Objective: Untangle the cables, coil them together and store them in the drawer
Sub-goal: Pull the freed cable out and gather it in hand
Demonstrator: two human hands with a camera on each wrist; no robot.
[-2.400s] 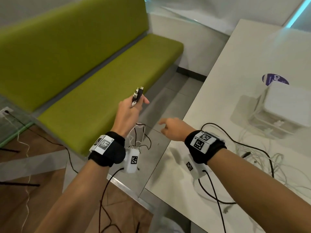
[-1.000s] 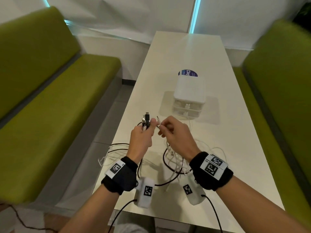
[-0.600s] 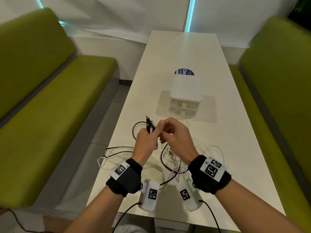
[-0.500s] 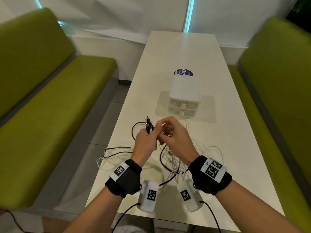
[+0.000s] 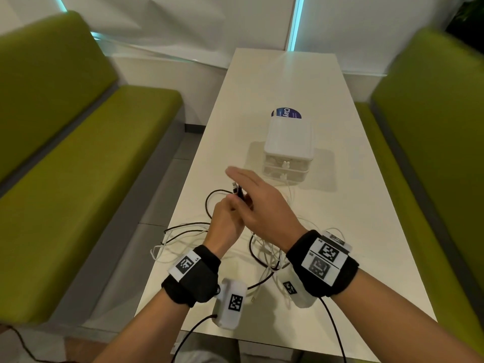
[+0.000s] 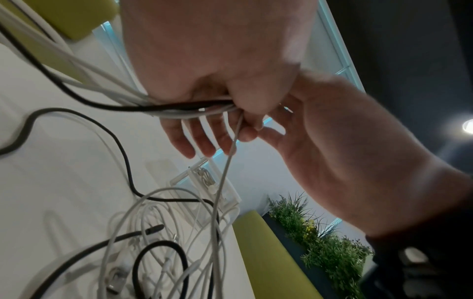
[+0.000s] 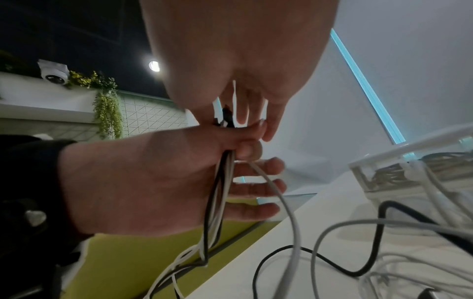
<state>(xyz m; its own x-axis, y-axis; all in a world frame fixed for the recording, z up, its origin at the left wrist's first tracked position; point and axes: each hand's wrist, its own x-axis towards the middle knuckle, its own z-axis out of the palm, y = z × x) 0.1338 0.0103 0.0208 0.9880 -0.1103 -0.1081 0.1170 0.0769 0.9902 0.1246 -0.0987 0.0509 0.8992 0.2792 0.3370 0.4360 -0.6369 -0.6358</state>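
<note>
My left hand (image 5: 227,219) grips a bundle of black and white cables (image 6: 184,108) just above the white table (image 5: 348,205). Their plug ends (image 5: 237,191) stick up out of the fist. The bundle (image 7: 217,199) hangs down from thumb and forefinger, and one thin white cable (image 7: 279,200) leaves it between the looser fingers. My right hand (image 5: 258,197) lies over the left with straight fingers and holds nothing. The rest of the cables (image 5: 264,255) lie tangled on the table beneath both wrists. A small white drawer unit (image 5: 288,148) stands beyond the hands, its drawers pushed in.
Green benches run along the left (image 5: 78,179) and right (image 5: 432,153) of the narrow table. Cable loops (image 5: 178,231) hang over the table's left edge. A round blue label (image 5: 286,113) lies behind the drawer unit. A planter (image 6: 320,242) stands past the right bench.
My view has swung from the left bench to the table. The right hand, pinching at the plug ends half a second ago, has let go and straightened its fingers over the left hand.
</note>
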